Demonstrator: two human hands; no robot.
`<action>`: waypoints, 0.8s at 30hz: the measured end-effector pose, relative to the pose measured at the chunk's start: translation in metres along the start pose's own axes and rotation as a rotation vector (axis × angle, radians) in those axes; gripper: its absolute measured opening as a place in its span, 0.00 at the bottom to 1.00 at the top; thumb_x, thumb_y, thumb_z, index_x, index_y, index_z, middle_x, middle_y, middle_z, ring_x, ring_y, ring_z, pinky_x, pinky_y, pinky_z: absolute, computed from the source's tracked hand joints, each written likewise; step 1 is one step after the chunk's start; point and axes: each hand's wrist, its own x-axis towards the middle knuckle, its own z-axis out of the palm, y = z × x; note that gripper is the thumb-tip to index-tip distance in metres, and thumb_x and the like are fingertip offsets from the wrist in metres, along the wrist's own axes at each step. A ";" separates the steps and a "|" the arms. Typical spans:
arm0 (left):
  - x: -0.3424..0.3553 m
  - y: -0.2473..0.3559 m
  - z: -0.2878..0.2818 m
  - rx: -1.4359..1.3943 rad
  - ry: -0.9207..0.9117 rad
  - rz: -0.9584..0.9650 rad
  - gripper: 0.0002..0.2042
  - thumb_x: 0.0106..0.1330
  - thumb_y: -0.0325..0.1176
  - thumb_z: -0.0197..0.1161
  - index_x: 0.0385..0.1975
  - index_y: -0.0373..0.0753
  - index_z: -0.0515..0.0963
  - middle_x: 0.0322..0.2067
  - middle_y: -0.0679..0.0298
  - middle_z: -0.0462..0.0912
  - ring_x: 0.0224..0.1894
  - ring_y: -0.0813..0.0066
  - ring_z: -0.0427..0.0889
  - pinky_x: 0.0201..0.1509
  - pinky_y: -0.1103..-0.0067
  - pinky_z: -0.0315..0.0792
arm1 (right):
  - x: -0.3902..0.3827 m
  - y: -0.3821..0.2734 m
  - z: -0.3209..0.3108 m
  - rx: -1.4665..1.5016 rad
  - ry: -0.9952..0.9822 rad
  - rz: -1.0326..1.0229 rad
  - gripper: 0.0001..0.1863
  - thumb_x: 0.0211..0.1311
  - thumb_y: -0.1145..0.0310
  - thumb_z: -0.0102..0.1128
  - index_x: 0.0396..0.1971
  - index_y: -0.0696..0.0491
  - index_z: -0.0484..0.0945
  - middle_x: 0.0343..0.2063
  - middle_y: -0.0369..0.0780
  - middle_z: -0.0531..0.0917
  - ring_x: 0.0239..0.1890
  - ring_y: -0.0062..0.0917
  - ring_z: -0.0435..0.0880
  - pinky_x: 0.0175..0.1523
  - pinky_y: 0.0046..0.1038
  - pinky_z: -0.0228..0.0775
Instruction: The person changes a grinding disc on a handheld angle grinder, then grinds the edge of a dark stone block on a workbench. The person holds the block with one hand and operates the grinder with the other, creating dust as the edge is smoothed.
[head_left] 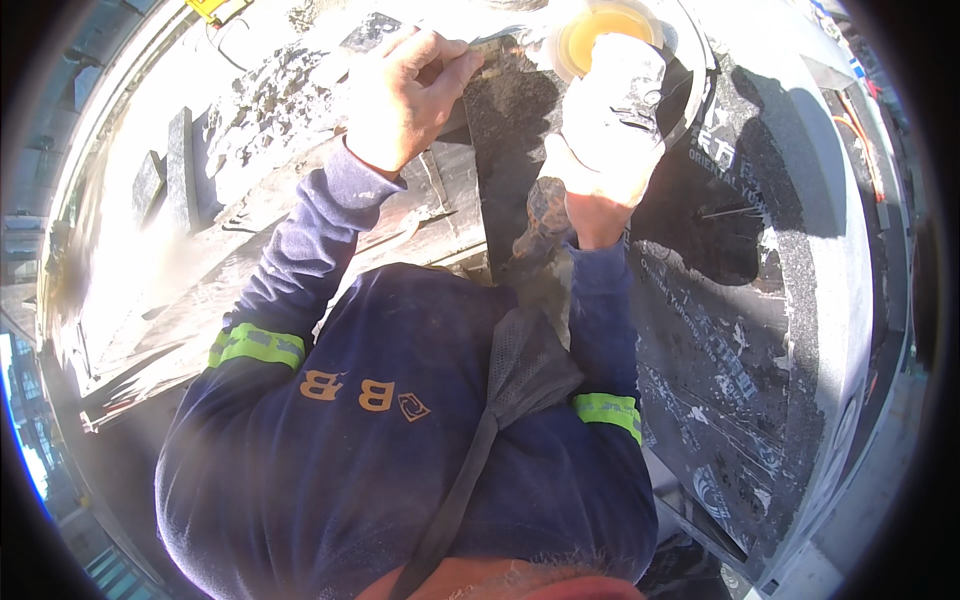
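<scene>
My right hand (pixel 600 190) grips a pale, bulky, dust-coated object (pixel 615 95) that looks like a hand-held power tool. A round yellow disc shape (pixel 600 35) with a lighter rim shows at its far end; glare hides the details. To the left, my left hand (pixel 410 95) is closed, with thumb and forefinger pressed together at the far end of a dark grey surface (pixel 505 120). What they pinch, if anything, cannot be made out. A dusty, patterned patch (pixel 545 210) lies just left of my right wrist, blurred.
Grey rubble (pixel 275 100) is heaped at the far left, with a dark narrow strip (pixel 182 170) beside it. Worn boards (pixel 400 230) lie beneath my left arm. A dark printed sheet (pixel 710 330) covers the right side. A yellow object (pixel 212 10) is at the far left edge.
</scene>
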 end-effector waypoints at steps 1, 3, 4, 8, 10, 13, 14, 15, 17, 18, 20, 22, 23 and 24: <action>0.001 0.000 0.000 0.007 -0.001 0.001 0.05 0.59 0.30 0.70 0.29 0.37 0.82 0.20 0.65 0.78 0.19 0.79 0.76 0.24 0.81 0.69 | 0.001 0.000 0.003 -0.039 0.017 -0.016 0.12 0.46 0.64 0.72 0.34 0.49 0.87 0.41 0.38 0.85 0.46 0.40 0.79 0.60 0.48 0.64; 0.001 0.000 -0.001 0.021 -0.003 0.001 0.05 0.59 0.30 0.70 0.29 0.37 0.82 0.19 0.65 0.78 0.19 0.79 0.76 0.24 0.81 0.69 | 0.001 0.000 0.005 -0.006 0.043 0.027 0.11 0.47 0.64 0.72 0.33 0.48 0.87 0.41 0.38 0.85 0.46 0.40 0.80 0.62 0.51 0.62; 0.002 -0.001 -0.001 0.033 0.000 0.018 0.05 0.59 0.30 0.70 0.29 0.37 0.82 0.19 0.65 0.78 0.19 0.79 0.76 0.24 0.81 0.69 | 0.002 0.000 0.006 0.067 0.053 0.085 0.11 0.47 0.63 0.72 0.33 0.48 0.87 0.41 0.38 0.85 0.47 0.41 0.80 0.63 0.52 0.60; 0.001 -0.002 -0.001 0.037 -0.002 0.024 0.05 0.58 0.30 0.71 0.29 0.37 0.82 0.19 0.65 0.78 0.19 0.78 0.75 0.24 0.81 0.69 | 0.004 0.000 0.000 0.068 0.027 0.052 0.11 0.46 0.63 0.71 0.32 0.48 0.87 0.41 0.38 0.85 0.48 0.42 0.80 0.65 0.54 0.59; 0.001 -0.002 -0.001 0.029 -0.002 0.023 0.05 0.58 0.30 0.71 0.29 0.37 0.82 0.20 0.64 0.78 0.19 0.78 0.76 0.24 0.81 0.69 | 0.004 -0.003 -0.002 0.057 0.028 0.065 0.11 0.46 0.64 0.72 0.32 0.48 0.87 0.40 0.38 0.85 0.46 0.41 0.80 0.63 0.52 0.61; 0.001 -0.001 -0.001 0.048 -0.012 0.033 0.05 0.58 0.30 0.71 0.29 0.36 0.82 0.22 0.63 0.78 0.19 0.78 0.76 0.24 0.81 0.69 | 0.003 -0.004 -0.002 -0.023 0.021 -0.007 0.11 0.45 0.66 0.72 0.32 0.49 0.87 0.40 0.37 0.85 0.45 0.40 0.80 0.60 0.49 0.64; 0.001 -0.001 -0.002 0.059 -0.020 0.021 0.05 0.58 0.30 0.71 0.29 0.36 0.82 0.22 0.63 0.79 0.19 0.78 0.76 0.24 0.81 0.70 | 0.003 -0.003 -0.002 -0.065 0.014 -0.050 0.11 0.45 0.66 0.72 0.32 0.49 0.86 0.40 0.37 0.85 0.44 0.39 0.80 0.60 0.47 0.65; 0.002 -0.001 -0.002 0.070 -0.025 0.009 0.05 0.58 0.30 0.71 0.29 0.36 0.82 0.22 0.63 0.79 0.19 0.78 0.77 0.24 0.81 0.70 | 0.002 -0.002 -0.001 0.046 0.016 0.021 0.12 0.44 0.67 0.72 0.32 0.50 0.86 0.39 0.37 0.85 0.44 0.39 0.80 0.60 0.46 0.65; 0.002 0.000 -0.003 0.055 -0.015 0.019 0.05 0.59 0.30 0.70 0.29 0.36 0.82 0.23 0.63 0.80 0.20 0.78 0.78 0.25 0.81 0.70 | -0.001 0.002 0.001 0.270 0.004 0.172 0.13 0.43 0.69 0.73 0.32 0.51 0.86 0.39 0.37 0.85 0.44 0.38 0.80 0.60 0.43 0.66; 0.001 0.001 -0.002 0.045 -0.013 0.023 0.05 0.59 0.30 0.70 0.29 0.36 0.82 0.23 0.63 0.80 0.21 0.79 0.79 0.25 0.82 0.71 | -0.004 0.004 0.000 0.292 -0.004 0.206 0.16 0.42 0.70 0.73 0.35 0.53 0.84 0.39 0.38 0.85 0.44 0.37 0.80 0.59 0.40 0.67; 0.001 0.002 -0.002 0.040 -0.039 -0.005 0.06 0.60 0.31 0.70 0.30 0.35 0.81 0.23 0.63 0.81 0.21 0.79 0.79 0.26 0.82 0.72 | -0.011 0.006 -0.001 0.330 -0.038 0.292 0.22 0.41 0.72 0.74 0.40 0.56 0.80 0.41 0.39 0.84 0.44 0.34 0.80 0.58 0.35 0.69; 0.001 0.003 -0.003 -0.052 -0.049 -0.092 0.07 0.61 0.30 0.69 0.32 0.35 0.80 0.23 0.62 0.82 0.22 0.79 0.80 0.26 0.82 0.73 | -0.019 0.005 -0.002 0.514 0.036 0.552 0.28 0.40 0.73 0.74 0.45 0.59 0.75 0.42 0.41 0.83 0.44 0.31 0.80 0.56 0.33 0.70; 0.001 0.004 -0.005 -0.139 -0.043 -0.166 0.07 0.62 0.30 0.69 0.33 0.35 0.79 0.23 0.62 0.83 0.21 0.79 0.81 0.26 0.82 0.74 | -0.022 0.004 -0.003 0.610 0.058 0.674 0.31 0.40 0.73 0.74 0.48 0.60 0.72 0.43 0.41 0.82 0.44 0.29 0.80 0.55 0.31 0.70; 0.001 0.005 -0.008 -0.219 -0.035 -0.234 0.07 0.62 0.30 0.69 0.33 0.35 0.78 0.23 0.61 0.83 0.21 0.78 0.81 0.26 0.82 0.74 | -0.024 0.004 -0.005 0.600 0.069 0.661 0.33 0.40 0.74 0.74 0.49 0.60 0.70 0.43 0.41 0.81 0.45 0.28 0.79 0.55 0.31 0.70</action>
